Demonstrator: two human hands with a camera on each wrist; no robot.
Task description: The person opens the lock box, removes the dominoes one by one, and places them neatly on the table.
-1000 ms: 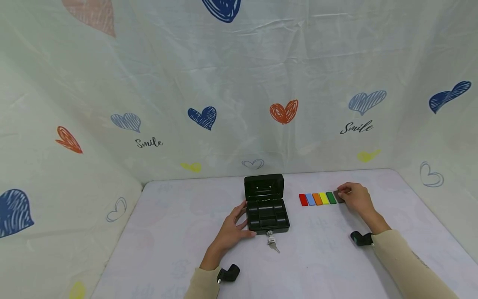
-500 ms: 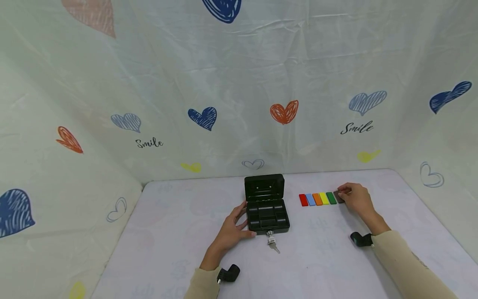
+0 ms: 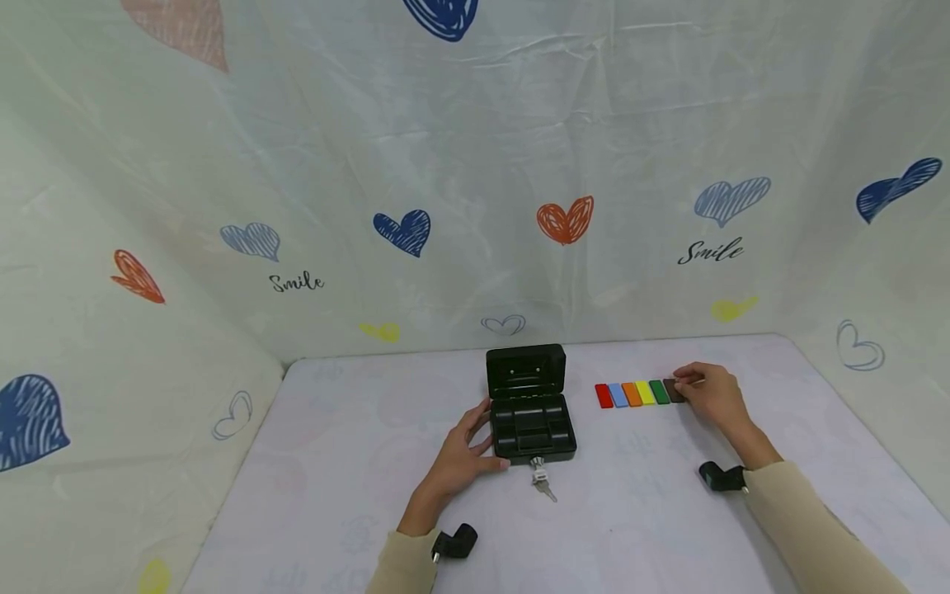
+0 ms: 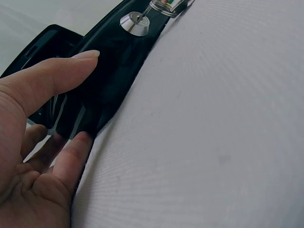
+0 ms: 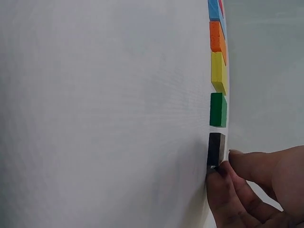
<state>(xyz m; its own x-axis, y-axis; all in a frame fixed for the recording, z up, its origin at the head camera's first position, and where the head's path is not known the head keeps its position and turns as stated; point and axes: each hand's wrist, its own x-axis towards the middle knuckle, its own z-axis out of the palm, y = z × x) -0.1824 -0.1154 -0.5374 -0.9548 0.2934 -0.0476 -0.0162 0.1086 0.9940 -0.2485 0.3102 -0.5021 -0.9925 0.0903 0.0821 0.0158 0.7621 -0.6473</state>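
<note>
A small black cash box (image 3: 531, 459) stands on the table with its lid (image 3: 525, 373) raised and its divided inner tray showing. Keys (image 3: 544, 488) hang from the lock (image 4: 135, 24) on its front. My left hand (image 3: 456, 464) holds the box at its front left corner, thumb along the front and fingers at the left side. To the right lies a row of flat domino-like blocks: red (image 3: 604, 396), light blue (image 3: 618, 395), orange (image 3: 632, 394), yellow (image 3: 646, 393), green (image 3: 659, 392) and dark brown (image 3: 674, 390). The fingertips of my right hand (image 3: 714, 396) are at the dark brown block's right side.
The white table (image 3: 594, 528) meets a pale curtain (image 3: 475, 280) printed with hearts at the back. Black wrist cameras sit on both sleeves, one by the left wrist (image 3: 455, 542) and one by the right (image 3: 721, 476).
My right hand has shifted very slightly to the right, and more of the dark brown block shows, standing straighter in line. The left hand and cash box have stayed put.
</note>
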